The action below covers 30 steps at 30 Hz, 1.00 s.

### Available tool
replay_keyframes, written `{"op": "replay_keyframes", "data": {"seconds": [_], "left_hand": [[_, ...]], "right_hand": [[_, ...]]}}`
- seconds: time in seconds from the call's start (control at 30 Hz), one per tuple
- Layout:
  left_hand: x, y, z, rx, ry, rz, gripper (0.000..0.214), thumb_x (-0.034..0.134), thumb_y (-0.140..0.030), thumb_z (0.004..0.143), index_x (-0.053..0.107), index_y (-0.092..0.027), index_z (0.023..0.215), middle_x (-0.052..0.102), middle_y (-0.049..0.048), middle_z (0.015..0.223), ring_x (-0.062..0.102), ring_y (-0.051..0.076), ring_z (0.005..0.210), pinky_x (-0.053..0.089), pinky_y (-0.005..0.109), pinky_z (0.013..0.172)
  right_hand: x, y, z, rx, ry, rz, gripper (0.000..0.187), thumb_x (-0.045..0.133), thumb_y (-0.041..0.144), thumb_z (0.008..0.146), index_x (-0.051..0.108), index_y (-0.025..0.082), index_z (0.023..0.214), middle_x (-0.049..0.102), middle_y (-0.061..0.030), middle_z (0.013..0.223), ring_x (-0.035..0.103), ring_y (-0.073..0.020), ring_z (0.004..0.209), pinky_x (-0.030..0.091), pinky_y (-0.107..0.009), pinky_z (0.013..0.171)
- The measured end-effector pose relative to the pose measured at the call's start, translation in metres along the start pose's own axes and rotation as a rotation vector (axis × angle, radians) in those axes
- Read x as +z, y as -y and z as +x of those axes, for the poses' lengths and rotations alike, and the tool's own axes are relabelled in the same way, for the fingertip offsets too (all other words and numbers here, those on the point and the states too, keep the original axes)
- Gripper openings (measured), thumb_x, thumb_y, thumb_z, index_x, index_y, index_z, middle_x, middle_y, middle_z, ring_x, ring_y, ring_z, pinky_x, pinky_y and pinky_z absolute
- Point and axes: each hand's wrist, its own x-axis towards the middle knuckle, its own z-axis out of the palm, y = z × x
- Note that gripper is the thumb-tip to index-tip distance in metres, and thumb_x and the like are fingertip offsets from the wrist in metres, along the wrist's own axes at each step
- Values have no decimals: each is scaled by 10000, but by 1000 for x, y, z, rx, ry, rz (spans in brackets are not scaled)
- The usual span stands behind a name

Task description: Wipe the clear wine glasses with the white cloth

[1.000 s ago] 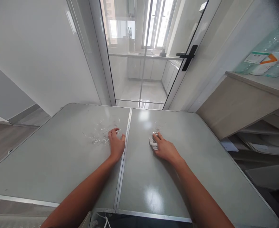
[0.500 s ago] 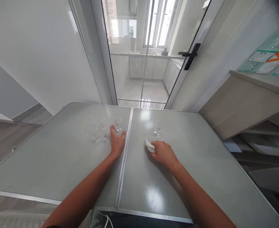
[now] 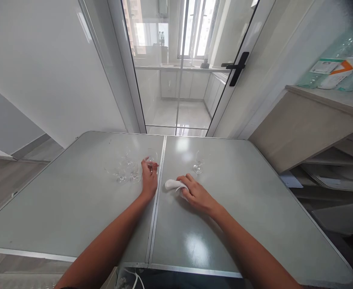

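Note:
My left hand [image 3: 149, 176] is closed around the stem of a clear wine glass [image 3: 151, 154], which stands upright just left of the table's metal seam. Several more clear wine glasses [image 3: 128, 170] cluster to the left of that hand. Between the fingers of my right hand [image 3: 194, 192] is a folded white cloth [image 3: 174, 185], held low over the right half of the table. One single wine glass [image 3: 198, 162] stands upright beyond my right hand, apart from it. The rims of the glasses are hard to make out against the grey surface.
The grey table [image 3: 74, 208] has a metal seam and metal edging. Behind it is a glass door [image 3: 179, 88] with a black handle [image 3: 239, 69]. To the right, a wooden shelf unit [image 3: 315, 116] carries wrapped plastic bottles [image 3: 329, 74].
My left hand has closed on the wine glass it was reaching beside. My right hand has shifted left with the cloth, which now spreads out further toward the seam.

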Motion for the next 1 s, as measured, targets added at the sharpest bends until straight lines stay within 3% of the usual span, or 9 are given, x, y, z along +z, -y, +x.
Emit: {"op": "replay_keyframes", "data": {"seconds": [0.2, 0.3, 0.37, 0.43, 0.53, 0.63, 0.73, 0.87, 1.0], "left_hand": [[3, -20, -16, 231, 296, 122, 484, 550, -395, 981, 461, -229, 1426, 636, 38, 1003, 614, 164, 847, 512, 316, 831], [2, -24, -22, 375, 368, 210, 537, 590, -393, 965, 447, -220, 1454, 640, 47, 1022, 609, 168, 868, 513, 316, 848], [1, -26, -23, 406, 362, 242, 555, 600, -410, 964, 440, -221, 1461, 637, 42, 1006, 609, 162, 863, 517, 307, 848], [1, -26, -22, 414, 330, 266, 564, 614, -424, 958, 444, -222, 1457, 636, 38, 991, 610, 156, 853, 520, 297, 838], [1, -24, -19, 421, 279, 275, 582, 646, -442, 938, 458, -217, 1441, 638, 34, 981, 612, 148, 837, 525, 283, 822], [2, -22, -17, 415, 271, 282, 589, 645, -451, 937, 454, -217, 1443, 639, 37, 993, 613, 145, 835, 527, 283, 823], [2, -21, -18, 413, 305, 306, 606, 644, -468, 933, 448, -222, 1451, 634, 33, 985, 613, 149, 841, 526, 283, 815], [2, -22, -19, 417, 350, 323, 616, 636, -484, 934, 438, -236, 1461, 635, 26, 977, 620, 149, 850, 526, 277, 808], [2, -23, -21, 493, 393, 368, 620, 616, -522, 937, 444, -249, 1467, 646, 9, 922, 640, 134, 794, 515, 247, 744]], "right_hand": [[-5, -7, -6, -314, -347, -104, 367, 469, 192, 979, 608, 260, 1312, 563, -109, 1192, 540, -266, 1081, 472, -433, 953], [-7, -12, -13, -375, -621, -211, 430, 537, 198, 944, 627, 282, 1356, 533, -125, 1196, 530, -302, 1105, 464, -487, 936], [-9, -14, -18, -380, -703, -189, 448, 526, 228, 949, 623, 276, 1384, 531, -116, 1083, 554, -287, 1017, 485, -470, 865], [-12, -14, -21, -346, -695, -56, 440, 473, 261, 984, 607, 260, 1403, 548, -88, 954, 573, -244, 872, 500, -400, 750], [-17, -10, -22, -141, -615, 177, 388, 425, 333, 1034, 614, 236, 1359, 561, -26, 777, 531, -180, 673, 443, -296, 601], [-19, -5, -17, 39, -578, 322, 324, 426, 421, 1044, 671, 221, 1112, 463, 29, 651, 427, -141, 575, 358, -257, 538], [-19, -3, -11, 84, -588, 442, 334, 445, 478, 1034, 605, 218, 899, 418, 41, 641, 392, -130, 564, 336, -248, 523], [-17, -6, -8, 102, -731, 563, 280, 428, 478, 1039, 476, 245, 892, 425, 49, 676, 415, -132, 558, 361, -235, 509], [-16, -16, -14, 75, -948, 244, 162, 475, 382, 1027, 498, 237, 958, 480, 24, 722, 476, -154, 608, 420, -269, 587]]}}
